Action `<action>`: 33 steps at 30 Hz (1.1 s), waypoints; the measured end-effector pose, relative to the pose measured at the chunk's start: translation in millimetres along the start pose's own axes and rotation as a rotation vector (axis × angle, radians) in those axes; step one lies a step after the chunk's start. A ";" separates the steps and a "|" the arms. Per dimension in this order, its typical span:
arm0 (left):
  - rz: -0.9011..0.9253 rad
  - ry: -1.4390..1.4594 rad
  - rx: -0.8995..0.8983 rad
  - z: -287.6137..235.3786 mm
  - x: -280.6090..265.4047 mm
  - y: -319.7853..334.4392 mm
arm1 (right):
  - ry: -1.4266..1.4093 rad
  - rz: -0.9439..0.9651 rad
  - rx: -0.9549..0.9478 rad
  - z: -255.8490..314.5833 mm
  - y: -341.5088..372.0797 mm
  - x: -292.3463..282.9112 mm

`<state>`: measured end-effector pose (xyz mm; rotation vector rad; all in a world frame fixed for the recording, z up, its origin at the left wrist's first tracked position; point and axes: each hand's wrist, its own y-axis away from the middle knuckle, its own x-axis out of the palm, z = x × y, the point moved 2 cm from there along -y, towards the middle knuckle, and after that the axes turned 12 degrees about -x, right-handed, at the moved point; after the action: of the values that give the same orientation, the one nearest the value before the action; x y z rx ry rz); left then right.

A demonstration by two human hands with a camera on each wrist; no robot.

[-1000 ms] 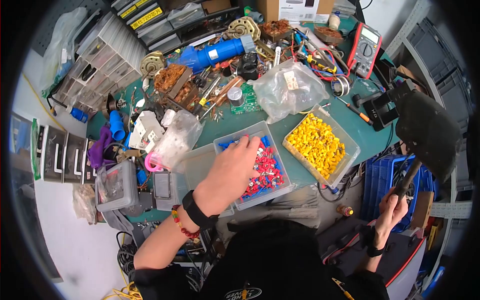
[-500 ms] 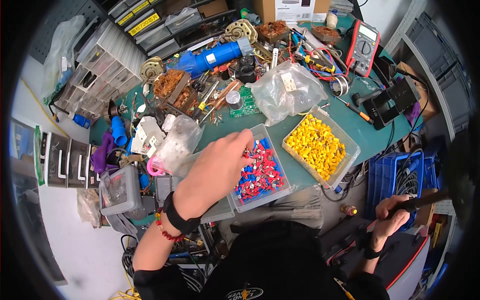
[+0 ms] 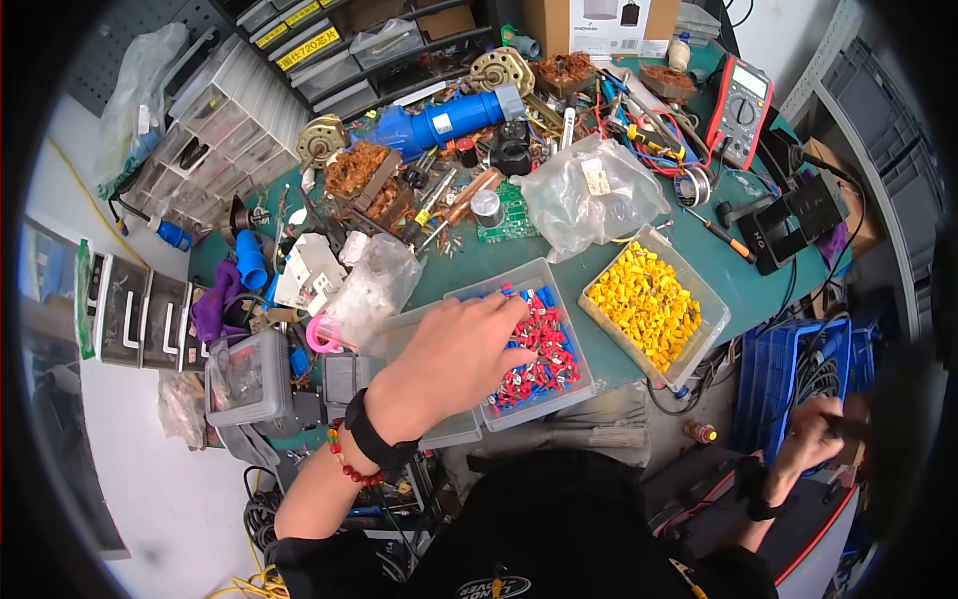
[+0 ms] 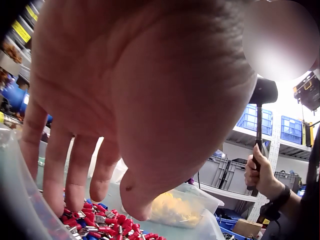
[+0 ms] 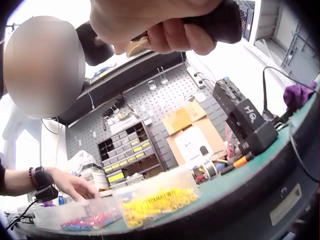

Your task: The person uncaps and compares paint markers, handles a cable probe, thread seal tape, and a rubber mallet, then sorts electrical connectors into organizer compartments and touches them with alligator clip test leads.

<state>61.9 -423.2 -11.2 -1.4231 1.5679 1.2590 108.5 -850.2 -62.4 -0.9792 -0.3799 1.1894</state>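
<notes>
My left hand [image 3: 449, 354] reaches over a clear plastic box [image 3: 591, 391] of red and blue terminals [image 3: 547, 359]. In the left wrist view its fingers hang loosely extended, fingertips at the red terminals [image 4: 107, 222], with nothing visible between them. Out to the right, my right hand [image 3: 810, 437] grips a dark handle. The left wrist view shows this hand [image 4: 262, 175] around the handle of a black-headed mallet [image 4: 264, 91], held upright. In the head view the mallet is mostly lost in the dark edge.
A box of yellow terminals [image 3: 644, 309] stands right of the red and blue ones. Behind lie a clear plastic bag [image 3: 589, 195], a blue connector [image 3: 429, 125] and mixed parts. A multimeter [image 3: 740, 110] sits at the back right; blue crates [image 3: 768, 379] stand below the table's right side.
My left fingers have shifted and spread slightly over the terminals. My right hand has moved outward to the right, and the mallet has swung from raised in view into the dark edge.
</notes>
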 end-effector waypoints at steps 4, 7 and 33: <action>-0.018 0.066 0.043 7.2 0.4 2.0 | -0.571 -0.112 -0.074 42.4 -46.8 22.4; -0.025 0.047 0.074 10.2 1.8 2.5 | -0.754 -0.174 -0.099 53.4 -47.0 30.0; 0.011 -0.028 0.058 2.5 5.4 5.3 | -0.709 -0.368 -0.293 63.1 -54.2 11.3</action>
<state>55.4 -423.0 -15.8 -1.3566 1.5830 1.2248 100.4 -814.9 13.3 -0.6594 -1.2710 1.1263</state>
